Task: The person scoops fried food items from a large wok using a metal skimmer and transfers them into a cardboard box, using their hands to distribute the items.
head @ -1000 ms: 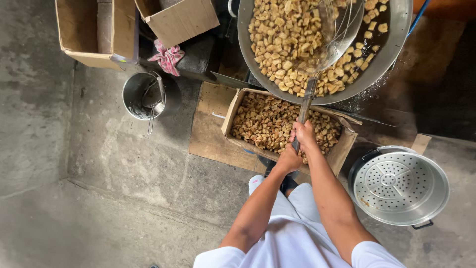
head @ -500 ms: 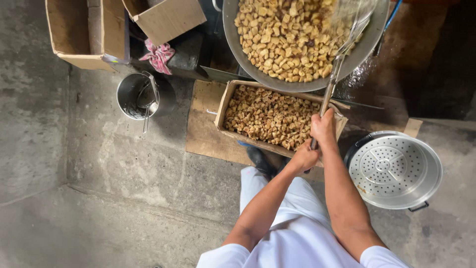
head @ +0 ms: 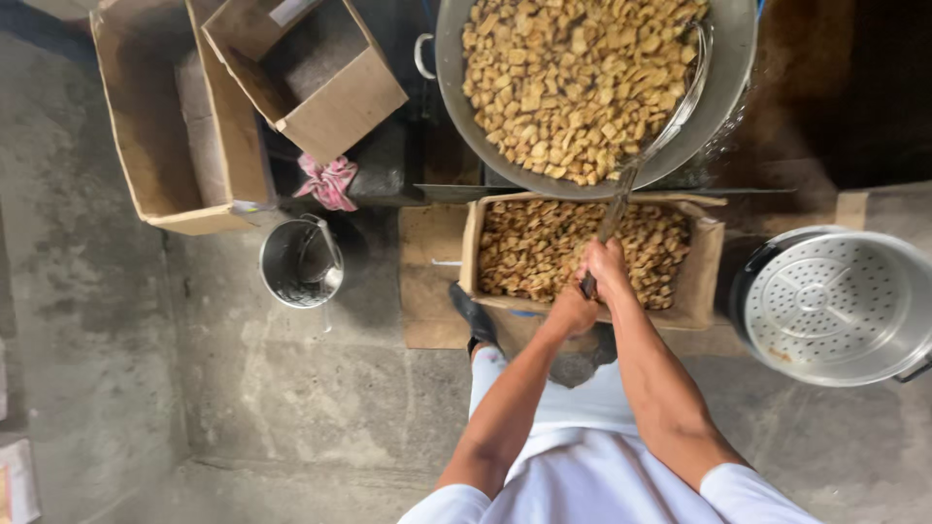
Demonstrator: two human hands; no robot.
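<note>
Both my hands grip the long handle of a wire skimmer (head: pixel 670 107). My left hand (head: pixel 571 311) holds the handle's end and my right hand (head: pixel 607 264) holds it just above. The skimmer's mesh bowl rests at the right inside edge of a big metal wok (head: pixel 738 58) filled with golden fried cubes (head: pixel 573 78). Below the wok, under my hands, stands a cardboard box (head: pixel 704 281) holding darker fried cubes (head: pixel 544 247).
A perforated metal steamer pot (head: pixel 835 306) stands at the right. A small steel pail (head: pixel 301 262) and a pink cloth (head: pixel 328 181) lie left of the box. Two open cardboard boxes (head: pixel 165 184) sit at the upper left on the concrete floor (head: pixel 243 408).
My hands have moved the skimmer handle to the right, and its bowl has swung toward the wok's right edge. The view has also shifted slightly.
</note>
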